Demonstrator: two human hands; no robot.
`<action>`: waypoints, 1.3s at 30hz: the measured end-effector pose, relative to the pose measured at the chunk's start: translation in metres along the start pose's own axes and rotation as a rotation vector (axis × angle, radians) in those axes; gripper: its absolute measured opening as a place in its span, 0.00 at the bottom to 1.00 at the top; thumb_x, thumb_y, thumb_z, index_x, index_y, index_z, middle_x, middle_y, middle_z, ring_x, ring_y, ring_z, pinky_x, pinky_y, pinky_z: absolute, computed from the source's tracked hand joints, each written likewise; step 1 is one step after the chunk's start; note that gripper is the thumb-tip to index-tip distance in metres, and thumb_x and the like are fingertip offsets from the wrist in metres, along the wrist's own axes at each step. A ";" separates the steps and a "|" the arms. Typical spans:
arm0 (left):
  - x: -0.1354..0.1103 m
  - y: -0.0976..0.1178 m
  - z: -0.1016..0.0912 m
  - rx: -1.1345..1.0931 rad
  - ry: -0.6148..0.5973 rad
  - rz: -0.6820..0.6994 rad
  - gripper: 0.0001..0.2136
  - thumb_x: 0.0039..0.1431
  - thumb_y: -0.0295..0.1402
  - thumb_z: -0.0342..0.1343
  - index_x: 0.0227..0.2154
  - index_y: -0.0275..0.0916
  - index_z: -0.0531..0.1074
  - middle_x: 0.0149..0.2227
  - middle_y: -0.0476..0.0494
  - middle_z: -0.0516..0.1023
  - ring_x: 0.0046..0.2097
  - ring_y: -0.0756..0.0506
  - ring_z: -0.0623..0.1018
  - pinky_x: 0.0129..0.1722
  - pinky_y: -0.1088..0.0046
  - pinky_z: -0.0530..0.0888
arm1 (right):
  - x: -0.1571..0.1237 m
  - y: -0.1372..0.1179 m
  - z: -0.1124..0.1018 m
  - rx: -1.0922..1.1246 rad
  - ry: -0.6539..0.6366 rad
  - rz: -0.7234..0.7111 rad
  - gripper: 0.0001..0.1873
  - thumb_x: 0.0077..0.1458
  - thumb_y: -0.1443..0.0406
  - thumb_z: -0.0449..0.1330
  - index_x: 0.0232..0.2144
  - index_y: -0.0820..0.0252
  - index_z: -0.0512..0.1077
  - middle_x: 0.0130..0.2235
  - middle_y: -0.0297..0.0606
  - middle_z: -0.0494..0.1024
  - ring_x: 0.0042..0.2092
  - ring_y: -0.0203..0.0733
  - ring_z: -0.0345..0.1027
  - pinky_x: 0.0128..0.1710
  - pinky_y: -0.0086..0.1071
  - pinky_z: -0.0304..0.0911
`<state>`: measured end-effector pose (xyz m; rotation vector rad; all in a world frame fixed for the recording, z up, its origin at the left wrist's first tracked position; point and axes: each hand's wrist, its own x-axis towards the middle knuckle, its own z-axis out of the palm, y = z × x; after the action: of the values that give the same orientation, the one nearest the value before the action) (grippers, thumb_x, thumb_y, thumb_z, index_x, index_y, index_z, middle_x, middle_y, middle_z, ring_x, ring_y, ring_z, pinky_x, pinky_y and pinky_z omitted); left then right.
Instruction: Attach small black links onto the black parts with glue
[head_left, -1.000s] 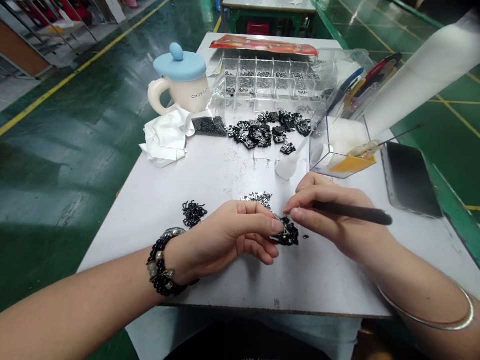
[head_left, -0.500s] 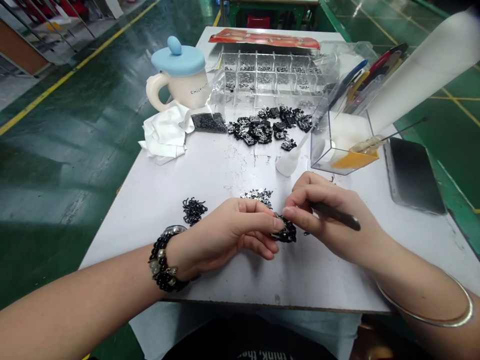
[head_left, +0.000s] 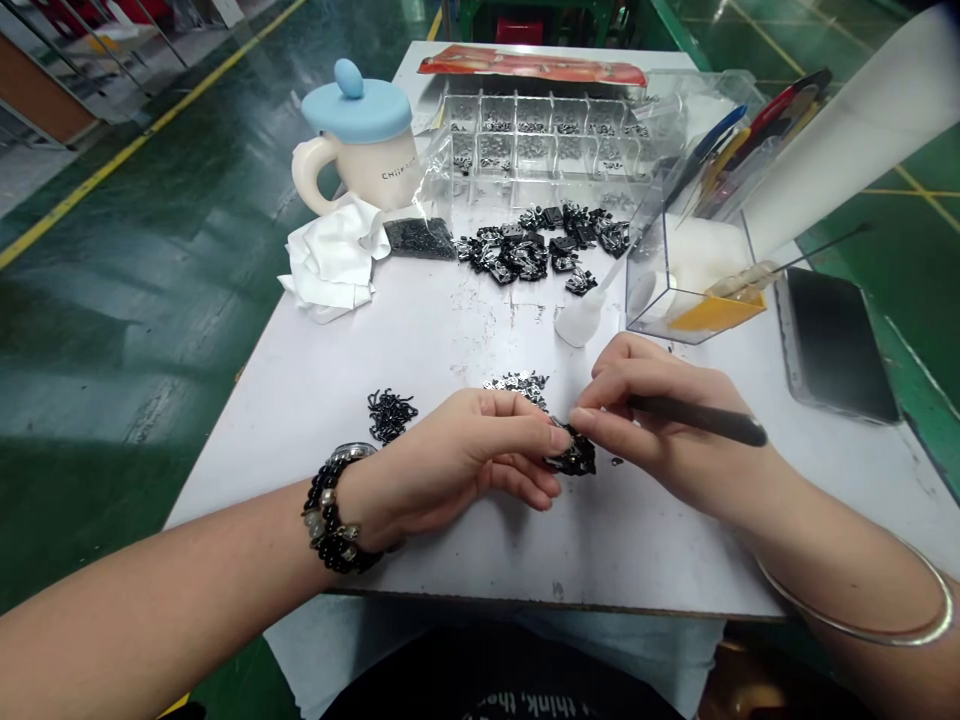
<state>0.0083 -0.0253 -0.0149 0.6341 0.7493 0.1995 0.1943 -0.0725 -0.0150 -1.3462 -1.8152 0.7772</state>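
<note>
My left hand point(head_left: 480, 445) is closed, its thumb and fingertips pinching a small black part with metal bits point(head_left: 577, 458). In my right hand point(head_left: 660, 410) is a pair of dark tweezers point(head_left: 705, 418), held like a pen; their tips are hidden behind my fingers. The right fingertips meet the black part's upper edge. Just beyond the left fingers lies a pile of small silver metal pieces point(head_left: 525, 385). A heap of thin curved black pieces point(head_left: 391, 414) sits left of my left hand. One tiny dark piece point(head_left: 617, 461) rests right of the held part.
Farther back are a cluster of black assemblies point(head_left: 525, 252), a clear divided tray point(head_left: 517, 165) and a white squeeze bottle point(head_left: 579, 325). A lidded mug point(head_left: 371, 165) and crumpled tissue point(head_left: 334, 260) stand left. On the right are a clear tool holder point(head_left: 660, 325) and a phone point(head_left: 840, 345).
The back end of the tweezers has swung right and slightly up. My left hand keeps its hold on the black part. The whole view has shifted slightly.
</note>
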 end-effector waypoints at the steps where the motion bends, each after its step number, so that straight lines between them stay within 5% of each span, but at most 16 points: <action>1: 0.000 0.000 0.000 -0.002 0.000 0.001 0.07 0.47 0.27 0.65 0.25 0.33 0.71 0.19 0.49 0.75 0.23 0.53 0.76 0.23 0.83 0.75 | 0.000 0.001 0.000 0.004 -0.006 -0.003 0.06 0.52 0.65 0.62 0.25 0.57 0.72 0.26 0.31 0.64 0.26 0.31 0.58 0.23 0.28 0.53; 10: -0.001 0.001 0.000 -0.020 -0.007 0.015 0.03 0.50 0.23 0.60 0.26 0.33 0.72 0.21 0.49 0.75 0.22 0.53 0.77 0.22 0.83 0.76 | -0.004 -0.006 -0.006 -0.066 0.133 -0.020 0.04 0.55 0.65 0.60 0.27 0.55 0.71 0.28 0.33 0.66 0.31 0.36 0.60 0.29 0.33 0.55; 19: -0.003 0.002 0.000 -0.059 -0.023 0.039 0.06 0.48 0.25 0.64 0.26 0.33 0.71 0.20 0.49 0.74 0.22 0.53 0.76 0.22 0.82 0.76 | -0.006 -0.006 -0.007 -0.127 0.030 -0.213 0.08 0.53 0.72 0.59 0.34 0.55 0.72 0.32 0.34 0.59 0.32 0.34 0.58 0.29 0.33 0.56; 24: -0.005 0.003 0.002 -0.076 -0.028 0.068 0.07 0.46 0.25 0.64 0.26 0.32 0.70 0.21 0.48 0.74 0.22 0.52 0.76 0.22 0.82 0.76 | -0.007 -0.008 -0.010 -0.097 0.154 -0.170 0.11 0.54 0.70 0.59 0.41 0.56 0.71 0.30 0.33 0.62 0.31 0.35 0.58 0.30 0.33 0.54; 31: -0.008 0.000 0.003 0.012 -0.029 0.275 0.08 0.48 0.26 0.64 0.29 0.33 0.69 0.23 0.48 0.76 0.25 0.51 0.77 0.25 0.78 0.77 | -0.006 -0.006 -0.013 -0.117 0.133 -0.172 0.07 0.53 0.70 0.59 0.36 0.59 0.69 0.32 0.34 0.63 0.32 0.34 0.58 0.29 0.31 0.54; 34: -0.010 -0.003 0.003 0.048 -0.028 0.383 0.09 0.50 0.26 0.64 0.30 0.33 0.68 0.25 0.47 0.78 0.26 0.52 0.78 0.28 0.78 0.77 | -0.004 -0.006 -0.016 -0.149 0.057 -0.123 0.09 0.51 0.73 0.55 0.36 0.58 0.66 0.34 0.34 0.63 0.35 0.36 0.58 0.33 0.32 0.56; 39: -0.015 -0.008 0.002 0.157 0.048 0.521 0.10 0.50 0.28 0.64 0.32 0.36 0.68 0.27 0.50 0.76 0.28 0.53 0.78 0.30 0.81 0.76 | -0.004 -0.001 -0.015 -0.321 -0.062 0.151 0.11 0.53 0.72 0.49 0.39 0.55 0.60 0.36 0.33 0.65 0.37 0.39 0.61 0.36 0.35 0.60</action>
<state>-0.0016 -0.0380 -0.0103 0.9709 0.6378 0.6401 0.2073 -0.0763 -0.0065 -1.6974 -1.9652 0.6274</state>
